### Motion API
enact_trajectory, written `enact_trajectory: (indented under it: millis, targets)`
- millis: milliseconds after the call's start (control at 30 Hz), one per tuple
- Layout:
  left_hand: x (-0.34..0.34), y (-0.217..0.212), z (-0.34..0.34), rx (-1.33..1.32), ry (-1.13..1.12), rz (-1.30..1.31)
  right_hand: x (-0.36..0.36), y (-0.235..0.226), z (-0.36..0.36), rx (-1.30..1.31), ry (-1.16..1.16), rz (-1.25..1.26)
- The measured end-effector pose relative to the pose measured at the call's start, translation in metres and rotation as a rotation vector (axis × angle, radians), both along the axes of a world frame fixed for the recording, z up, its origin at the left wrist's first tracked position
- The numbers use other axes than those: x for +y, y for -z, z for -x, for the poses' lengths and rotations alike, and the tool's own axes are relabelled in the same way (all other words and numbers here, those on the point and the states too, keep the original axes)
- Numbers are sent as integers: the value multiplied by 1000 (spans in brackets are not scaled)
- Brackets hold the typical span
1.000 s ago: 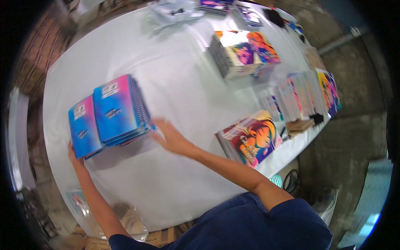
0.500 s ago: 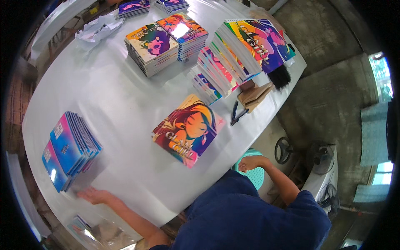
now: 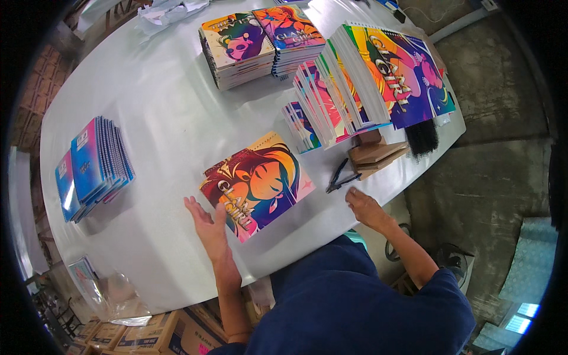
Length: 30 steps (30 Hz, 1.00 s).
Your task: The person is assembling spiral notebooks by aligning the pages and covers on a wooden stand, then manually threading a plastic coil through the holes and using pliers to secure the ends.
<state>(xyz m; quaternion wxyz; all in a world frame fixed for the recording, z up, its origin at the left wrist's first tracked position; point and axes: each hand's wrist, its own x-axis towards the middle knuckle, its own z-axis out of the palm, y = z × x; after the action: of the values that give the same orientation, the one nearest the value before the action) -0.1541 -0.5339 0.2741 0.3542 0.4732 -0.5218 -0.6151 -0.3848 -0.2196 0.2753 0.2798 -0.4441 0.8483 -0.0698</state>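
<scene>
Fingers: spread apart on bare left hand [image 3: 211,232], just beside glossy multicoloured rectangular paper stack [image 3: 263,183] toward body-side edge of smooth white table [image 3: 154,195]; loosely bent on bare right hand [image 3: 368,210], can't tell if closed. Probably light, flexible, slippery between sheets; best gripped by opposite edges.

The illustrated top cover [image 3: 260,184] hides most of those beneath — cardboard boxes [image 3: 147,336] run off the lower edge.
</scene>
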Motion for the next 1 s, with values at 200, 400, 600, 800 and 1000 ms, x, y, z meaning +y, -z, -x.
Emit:
enact_trajectory:
  millis: [200, 400, 600, 800, 1000]
  targets:
    - [3, -2, 13, 30, 234, -160, -13, 39, 0, 430, -117, 265]
    - [-5, 16, -4, 70, 315, -216, -22, 53, 5, 326, -167, 362]
    - [-3, 16, -5, 37, 298, -170, -30, 0, -21, -225, -88, 244]
    - [-4, 21, -17, -15, 210, 96, 69, -46, 71, -453, -248, -92]
    - [3, 25, -15, 142, 11, 215, 162, 3, 154, 185, 134, -118]
